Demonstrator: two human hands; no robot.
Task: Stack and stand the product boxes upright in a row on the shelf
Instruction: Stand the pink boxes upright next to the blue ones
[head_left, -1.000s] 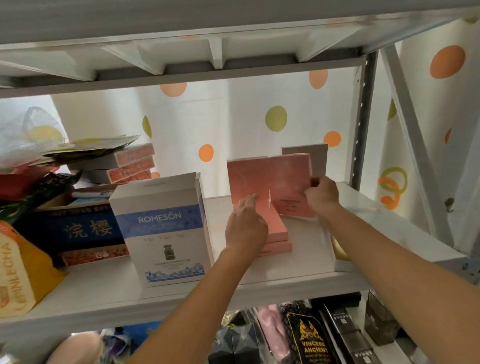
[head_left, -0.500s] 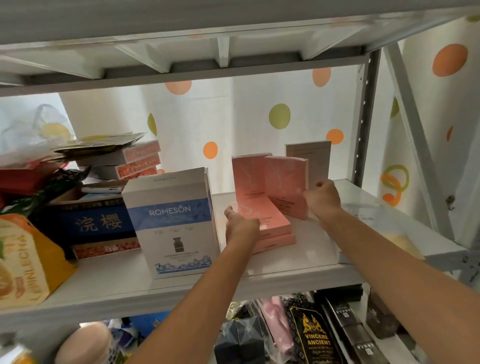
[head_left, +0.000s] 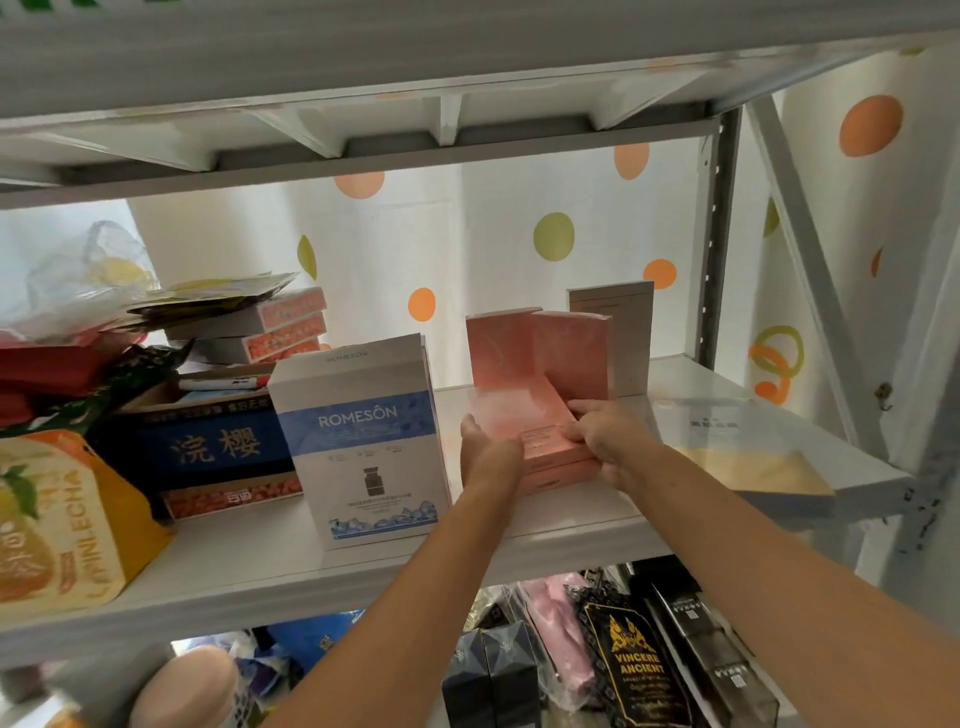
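Note:
Two pink boxes (head_left: 540, 351) stand upright side by side at the back of the white shelf (head_left: 311, 566), with a taller beige box (head_left: 626, 338) upright to their right. In front of them lie flat pink boxes in a stack (head_left: 540, 441). My left hand (head_left: 488, 452) presses against the stack's left side. My right hand (head_left: 608, 441) grips its right side at the top box. A white and blue ROMESON box (head_left: 363, 441) stands upright to the left of the stack.
A dark blue carton (head_left: 208, 447), an orange pouch (head_left: 62, 519) and piled red-and-white boxes (head_left: 270, 327) crowd the shelf's left. A flat clear-wrapped pack (head_left: 737, 452) lies at the right. A grey upright post (head_left: 719, 249) stands behind. Black boxes (head_left: 639, 670) fill the shelf below.
My right hand has let go of the upright pink box and dropped to the flat stack. My left hand slid down to the stack's left side.

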